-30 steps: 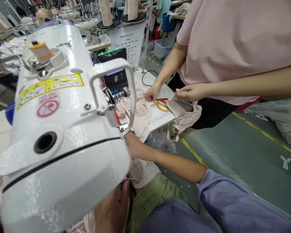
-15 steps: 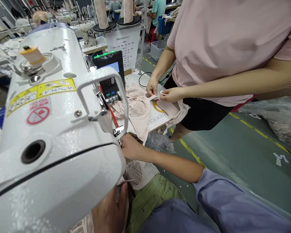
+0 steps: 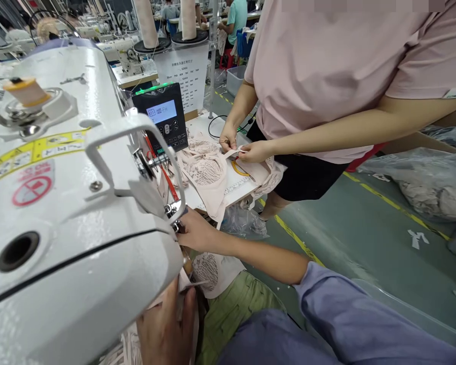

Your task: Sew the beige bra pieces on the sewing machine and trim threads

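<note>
A big white sewing machine (image 3: 64, 203) fills the left of the view and hides the needle area. My right hand (image 3: 195, 230) reaches under its head from the right, its fingertips hidden behind the machine. At the bottom, my left hand (image 3: 167, 329) presses on pale lace fabric (image 3: 213, 268) that hangs down over my lap; its fingers lie close together along a white strip. A person in a pink shirt (image 3: 327, 71) stands at the table's far side. That person's two hands (image 3: 239, 147) hold a pale garment piece over more lace pieces (image 3: 205, 167).
A black control panel (image 3: 163, 119) with a lit screen stands behind the machine. Yellow-handled scissors (image 3: 239, 170) lie on the white table (image 3: 243, 185). Thread cones and a paper chart (image 3: 182, 66) rise at the back. Plastic bags of fabric (image 3: 425, 182) sit on the grey floor at right.
The view has swung left and down, so the machine head looks larger. The standing person brought both hands together on the garment piece. My hands stay at the machine.
</note>
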